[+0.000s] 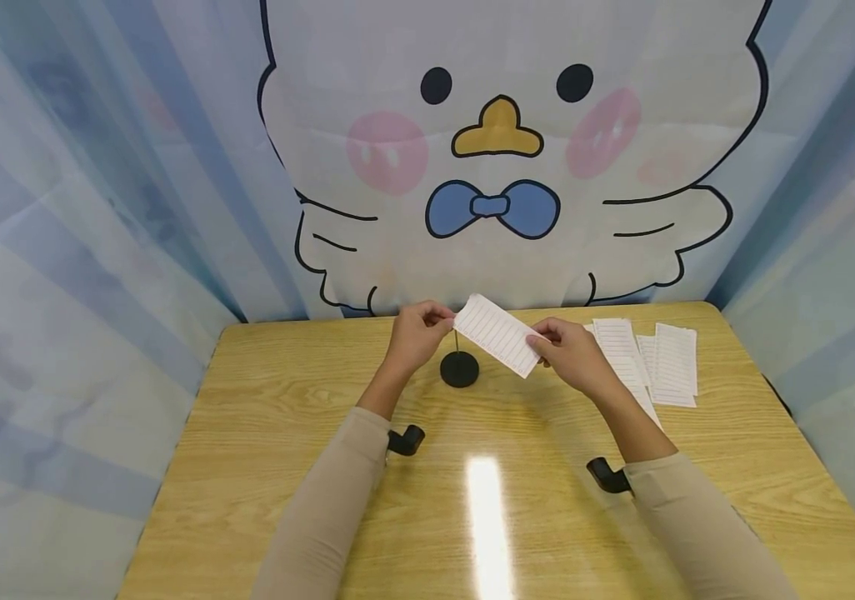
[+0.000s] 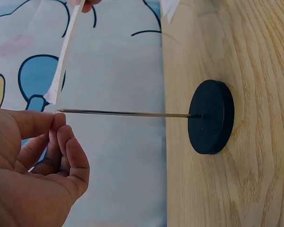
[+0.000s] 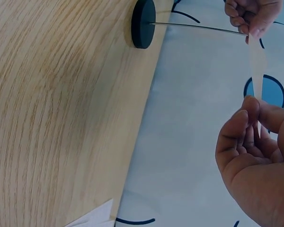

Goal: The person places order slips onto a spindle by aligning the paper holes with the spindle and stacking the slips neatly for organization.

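Observation:
A white paper slip (image 1: 498,335) printed with lines is held between both hands, above a receipt spike (image 1: 459,369) with a round black base. My left hand (image 1: 418,335) pinches the slip's left corner between thumb and fingertips. In the left wrist view, the metal needle (image 2: 128,113) stands upright from the base, its tip right at the slip's edge beside those fingertips. My right hand (image 1: 573,354) pinches the slip's other end between thumb and fingers. The right wrist view shows the slip (image 3: 257,66) edge-on, stretched between the two hands.
Several more lined paper slips (image 1: 673,362) lie overlapping on the wooden table (image 1: 285,517), right of my right hand. A curtain (image 1: 502,267) with a cartoon bird hangs along the table's back edge. Black fittings (image 1: 607,475) sit at both wrists.

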The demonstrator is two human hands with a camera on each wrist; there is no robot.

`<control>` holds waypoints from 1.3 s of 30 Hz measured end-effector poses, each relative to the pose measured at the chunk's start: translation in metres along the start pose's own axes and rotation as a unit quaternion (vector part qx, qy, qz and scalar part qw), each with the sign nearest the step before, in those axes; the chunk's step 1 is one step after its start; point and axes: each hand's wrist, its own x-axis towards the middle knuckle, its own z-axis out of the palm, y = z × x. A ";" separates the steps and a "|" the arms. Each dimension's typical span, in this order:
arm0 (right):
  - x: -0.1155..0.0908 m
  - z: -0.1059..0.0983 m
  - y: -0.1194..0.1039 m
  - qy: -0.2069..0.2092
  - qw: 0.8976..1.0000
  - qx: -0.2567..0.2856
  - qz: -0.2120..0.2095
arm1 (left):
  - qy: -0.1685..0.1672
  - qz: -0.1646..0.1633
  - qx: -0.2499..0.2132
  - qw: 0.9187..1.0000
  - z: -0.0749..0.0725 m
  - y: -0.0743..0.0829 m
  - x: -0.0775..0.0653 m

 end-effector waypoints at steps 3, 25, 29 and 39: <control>0.000 0.000 0.000 0.000 1.000 -0.001 -0.001 | 0.000 -0.003 -0.001 1.000 0.000 0.000 0.000; -0.001 0.008 0.006 -0.007 1.000 -0.004 0.007 | -0.001 -0.012 -0.016 1.000 0.001 -0.001 0.000; -0.001 0.012 0.010 -0.010 1.000 -0.003 0.009 | -0.002 -0.019 -0.019 1.000 0.001 -0.001 0.000; -0.002 0.019 0.017 -0.022 1.000 -0.004 0.016 | -0.005 -0.027 -0.014 1.000 0.003 -0.003 -0.001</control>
